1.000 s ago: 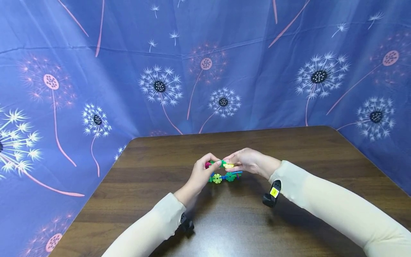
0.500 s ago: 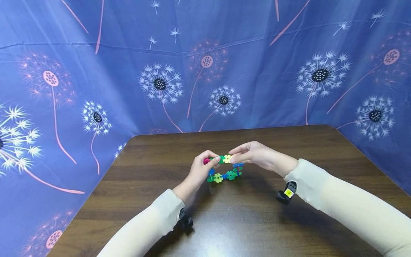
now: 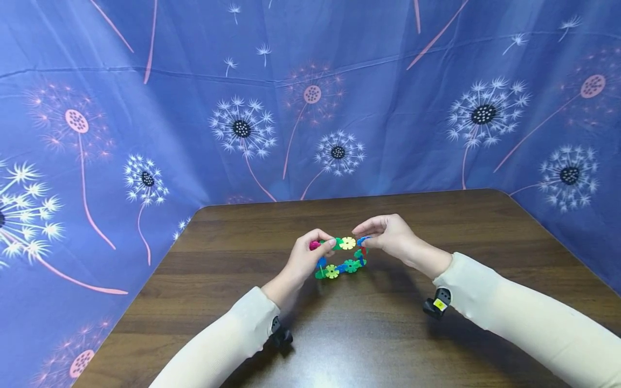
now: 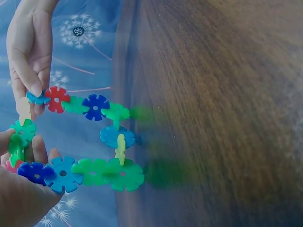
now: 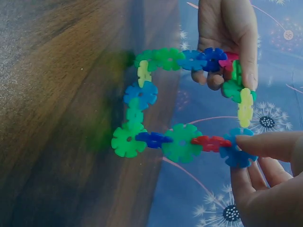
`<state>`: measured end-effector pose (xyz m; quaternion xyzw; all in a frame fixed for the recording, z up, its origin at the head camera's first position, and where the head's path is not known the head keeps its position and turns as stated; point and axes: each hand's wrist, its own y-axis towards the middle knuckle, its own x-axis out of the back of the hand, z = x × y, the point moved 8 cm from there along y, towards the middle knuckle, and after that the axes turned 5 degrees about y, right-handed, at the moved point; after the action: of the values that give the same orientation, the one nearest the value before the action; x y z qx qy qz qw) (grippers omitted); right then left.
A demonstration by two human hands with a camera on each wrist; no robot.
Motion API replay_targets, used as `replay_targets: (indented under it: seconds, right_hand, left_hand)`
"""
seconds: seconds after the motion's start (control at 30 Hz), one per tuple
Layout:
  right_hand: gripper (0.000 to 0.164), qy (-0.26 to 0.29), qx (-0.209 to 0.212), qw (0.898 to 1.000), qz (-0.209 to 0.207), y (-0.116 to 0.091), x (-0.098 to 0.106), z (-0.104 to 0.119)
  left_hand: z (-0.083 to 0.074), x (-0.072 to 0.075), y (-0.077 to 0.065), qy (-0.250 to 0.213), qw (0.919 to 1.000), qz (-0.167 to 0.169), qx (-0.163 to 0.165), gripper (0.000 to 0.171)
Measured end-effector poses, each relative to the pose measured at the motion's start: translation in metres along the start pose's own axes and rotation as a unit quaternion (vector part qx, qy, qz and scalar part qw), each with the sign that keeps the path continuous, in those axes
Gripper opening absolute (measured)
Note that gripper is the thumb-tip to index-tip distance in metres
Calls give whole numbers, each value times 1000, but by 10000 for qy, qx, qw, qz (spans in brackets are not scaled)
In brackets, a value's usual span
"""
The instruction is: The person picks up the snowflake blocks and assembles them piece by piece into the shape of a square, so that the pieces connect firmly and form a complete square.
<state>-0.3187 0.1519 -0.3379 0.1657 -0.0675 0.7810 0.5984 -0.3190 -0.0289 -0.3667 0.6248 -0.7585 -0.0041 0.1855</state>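
A four-sided loop of interlocking flower-shaped plastic discs (image 5: 182, 143) in green, blue, red, yellow and pink hangs upright between both hands. At its upper left corner my left hand (image 3: 302, 261) pinches the chain by the pink (image 3: 314, 245) and green discs, thumb in front. Across from it, my right hand (image 3: 395, 240) pinches a blue disc (image 5: 239, 149) between thumb and fingers. A yellow disc (image 3: 347, 243) sticks out from the left-hand end, its edge close to that blue disc. The lower row, with a yellow-green disc (image 3: 332, 271), hangs low over the table.
The brown wooden table (image 3: 364, 334) lies under both arms. A blue cloth with dandelion prints (image 3: 388, 108) hangs behind its far edge. A black camera (image 3: 436, 304) is strapped to the right wrist, another (image 3: 281, 334) to the left.
My right hand has let go of the yellow disc, moved right and taken hold of the blue disc. The loop has opened out below; the left hand keeps its grip.
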Motion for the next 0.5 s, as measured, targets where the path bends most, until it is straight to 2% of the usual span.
replay_targets:
  seconds: [0.23,0.5]
  right_hand:
    - [23,-158,-217,9990,-345,5,4,-10]
    - [24,-37,-216,9994,-264,2,3,-8]
  left_hand:
    - [0,-1,0,172,9998,-6,-103,16]
    - [-2,2,1,305,9993,-142,-166,15]
